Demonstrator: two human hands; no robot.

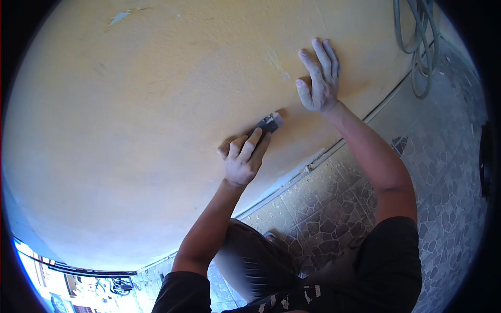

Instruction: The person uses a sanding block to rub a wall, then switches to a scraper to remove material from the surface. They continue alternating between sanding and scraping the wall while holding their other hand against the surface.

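My left hand (242, 164) is closed around a small dark sanding block (270, 123) with a paler, worn-looking end, pressed against a yellowish painted wall (156, 109). The block's underside is hidden against the wall. Up and to the right, my right hand (321, 83) rests on the same wall with its fingers stretched out and holds nothing. Pale dust coats both hands. Near the right hand's fingertips, a light scraped streak (277, 65) marks the paint.
A looped hose (420, 47) hangs at the upper right. The stone-patterned tile floor (443, 193) meets the wall along a slanting edge, with pale crumbs beside it. A bent leg (248, 261) is close to the wall. Bright cluttered surroundings show at the lower left.
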